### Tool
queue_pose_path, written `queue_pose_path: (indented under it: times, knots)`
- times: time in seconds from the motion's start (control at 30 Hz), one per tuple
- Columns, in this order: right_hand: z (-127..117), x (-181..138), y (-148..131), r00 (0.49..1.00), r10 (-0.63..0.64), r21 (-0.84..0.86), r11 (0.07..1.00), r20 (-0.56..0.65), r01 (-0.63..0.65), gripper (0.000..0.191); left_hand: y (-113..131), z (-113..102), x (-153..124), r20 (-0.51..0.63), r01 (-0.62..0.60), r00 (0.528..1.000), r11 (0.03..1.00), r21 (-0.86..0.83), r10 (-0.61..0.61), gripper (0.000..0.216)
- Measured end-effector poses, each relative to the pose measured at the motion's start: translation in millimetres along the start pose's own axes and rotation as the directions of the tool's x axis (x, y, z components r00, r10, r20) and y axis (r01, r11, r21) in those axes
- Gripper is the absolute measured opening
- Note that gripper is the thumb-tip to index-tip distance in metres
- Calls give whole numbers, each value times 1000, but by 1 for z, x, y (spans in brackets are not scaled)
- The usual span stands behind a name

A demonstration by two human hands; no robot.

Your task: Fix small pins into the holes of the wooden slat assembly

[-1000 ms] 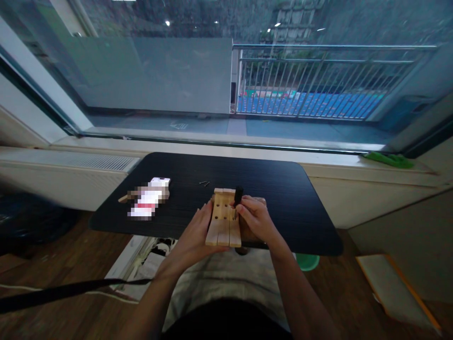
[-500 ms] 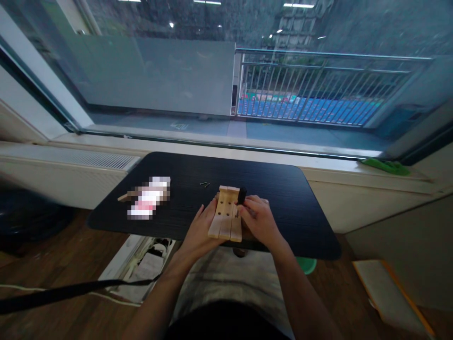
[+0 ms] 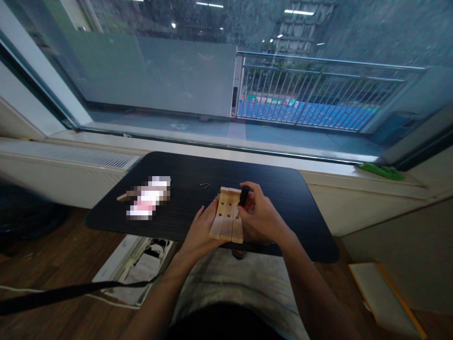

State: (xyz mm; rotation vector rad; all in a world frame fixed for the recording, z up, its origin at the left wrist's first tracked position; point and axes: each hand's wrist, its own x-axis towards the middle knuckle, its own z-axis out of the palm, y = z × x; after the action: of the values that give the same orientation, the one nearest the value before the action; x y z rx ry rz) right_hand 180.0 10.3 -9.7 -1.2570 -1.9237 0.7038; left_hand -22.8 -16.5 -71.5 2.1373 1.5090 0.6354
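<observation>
A pale wooden piece made of joined slats (image 3: 226,226), with several drilled holes and a raised lip at its far end, stands at the near edge of the black table. My left hand (image 3: 202,226) grips it along the left side; some of those fingers are hidden behind the wood. In my right hand (image 3: 261,211) is a small screwdriver with a black handle (image 3: 244,194). Its metal shaft points down at the right-hand slat, close to a hole. Two small screws (image 3: 205,185) lie on the table beyond the wood.
The black table (image 3: 283,189) stands against the window sill. On its left lie a blurred-out white and pink item (image 3: 150,198) and a wooden stick (image 3: 122,196). An open white box (image 3: 141,267) sits on the floor, and a green cloth (image 3: 380,171) rests on the sill.
My right hand has shifted its grip on the screwdriver, with the fingers now higher around the handle. The left hand and the wooden piece stay nearly in place.
</observation>
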Motion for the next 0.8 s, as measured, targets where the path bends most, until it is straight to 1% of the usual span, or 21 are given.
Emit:
queue_pose_path:
  times: [0.03, 0.1, 0.2, 0.27, 0.33, 0.37, 0.43, 0.5, 0.57, 0.6, 0.63, 0.7, 0.8]
  knots:
    - [-2, 1, -1, 1000, -11, -4, 1000, 29, 12, 60, -1, 1, 1, -3, 0, 1000, 1000, -4, 0, 98]
    - [-5, 2, -4, 997, -24, -26, 999, 75, 26, 64, -1, 2, 2, -8, -9, 1000, 1000, -9, 9, 95]
    - [-7, 4, -6, 995, -21, -76, 997, 102, 28, 71, 1, 3, 4, -4, -22, 1000, 1000, 3, 22, 91]
    - [-9, 5, -7, 992, -25, -114, 993, 126, 40, 72, 2, 3, 4, 3, -15, 1000, 1000, 12, 15, 91]
    - [-13, 7, -9, 986, -71, -160, 982, 152, 96, 65, 3, 2, 5, -1, -9, 1000, 1000, 9, 9, 93]
    - [-16, 9, -11, 981, -111, -189, 972, 158, 140, 59, 3, 2, 5, -7, -10, 1000, 1000, 2, 10, 94]
    - [-23, 14, -15, 969, -200, -266, 935, 148, 234, 43, 3, 2, 5, -17, -18, 1000, 1000, -14, 18, 97]
    - [-29, 21, -20, 961, -237, -356, 894, 141, 272, 24, 3, 2, 4, -16, -23, 1000, 999, -24, 23, 101]
    - [-34, 29, -27, 956, -231, -423, 859, 181, 288, 7, 4, 0, 4, -14, -22, 1000, 999, -27, 21, 102]
    - [-35, 34, -30, 952, -215, -453, 841, 218, 294, 8, 4, 0, 4, -14, -21, 1000, 999, -29, 21, 102]
    - [-36, 38, -33, 948, -183, -485, 824, 260, 292, 17, 5, -1, 3, -15, -22, 1000, 999, -33, 21, 102]
    - [-36, 46, -40, 938, -111, -529, 802, 327, 279, 25, 5, -3, 3, -19, -27, 999, 999, -44, 26, 101]
    - [-37, 57, -45, 905, -60, -533, 791, 422, 301, 25, 2, -3, 3, -17, -36, 999, 998, -53, 36, 100]
